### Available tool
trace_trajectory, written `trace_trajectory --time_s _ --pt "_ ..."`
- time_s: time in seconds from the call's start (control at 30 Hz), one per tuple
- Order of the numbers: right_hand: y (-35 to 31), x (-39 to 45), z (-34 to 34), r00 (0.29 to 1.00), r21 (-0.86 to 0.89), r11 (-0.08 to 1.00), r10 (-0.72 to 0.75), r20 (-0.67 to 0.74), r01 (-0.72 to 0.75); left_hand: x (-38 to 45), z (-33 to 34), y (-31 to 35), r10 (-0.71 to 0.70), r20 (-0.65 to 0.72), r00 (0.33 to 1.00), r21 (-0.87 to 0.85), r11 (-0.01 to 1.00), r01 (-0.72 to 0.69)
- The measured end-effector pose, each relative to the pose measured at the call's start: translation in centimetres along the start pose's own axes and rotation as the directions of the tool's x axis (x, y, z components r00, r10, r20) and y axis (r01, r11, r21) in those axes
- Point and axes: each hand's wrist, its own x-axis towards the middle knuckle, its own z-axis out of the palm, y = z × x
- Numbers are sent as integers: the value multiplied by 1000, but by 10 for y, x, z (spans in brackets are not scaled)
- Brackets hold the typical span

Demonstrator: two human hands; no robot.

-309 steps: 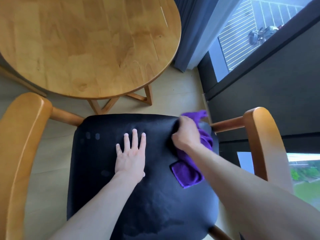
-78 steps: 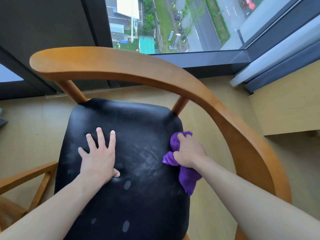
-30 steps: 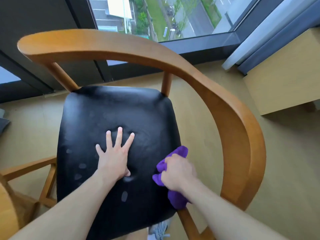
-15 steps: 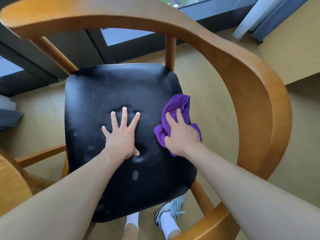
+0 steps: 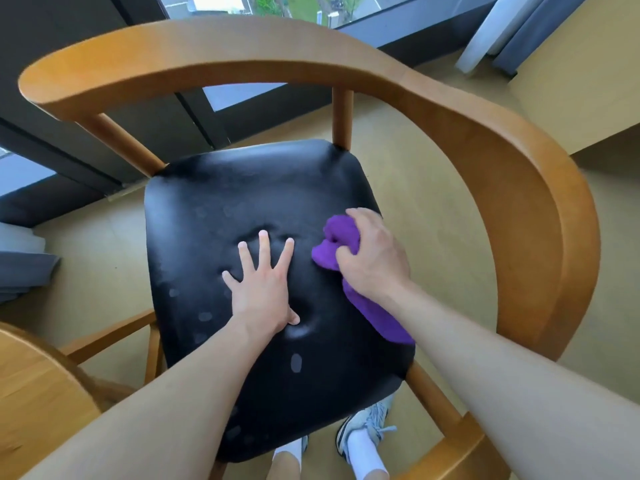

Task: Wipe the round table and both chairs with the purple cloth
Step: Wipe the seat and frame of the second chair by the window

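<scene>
- Bunched tighter than half a second ago, the purple cloth [image 5: 341, 242] now sits gripped under my right hand [image 5: 375, 258], fingers curled round it; its tail trails beneath my wrist.
- Bench [image 5: 31, 393] is cut off at lower left.
- My left hand [image 5: 263, 289] presses the black chair [image 5: 214, 209] seat, fingers spread flat.
- Cloth lies on the seat's right side.
- My shoes [image 5: 367, 420] show below the seat.

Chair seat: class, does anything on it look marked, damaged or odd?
Yes. Pale smudges dot the black seat, mostly near its left and front edges. It also dimples under the left hand, while the right hand grips the purple cloth.
</scene>
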Motion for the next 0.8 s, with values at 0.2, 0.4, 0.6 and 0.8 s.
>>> trace_trajectory --time_s 0.2,0.4,0.6,0.8 --pt "12 -61 55 948 -450 882 13 319 139 -4 1 -5 34 -17 999 13 999 -34" --pt "10 -69 6 909 -449 853 -67 412 267 -16 -4 -11 66 -38 997 -1 998 -66" --pt "-21 -23 -2 996 30 1000 10 -86 -8 -49 8 -41 84 -58 995 -34 996 -86" --pt "-42 -22 73 989 -139 989 58 138 -39 -86 32 -84 -59 -36 998 -109 993 55"
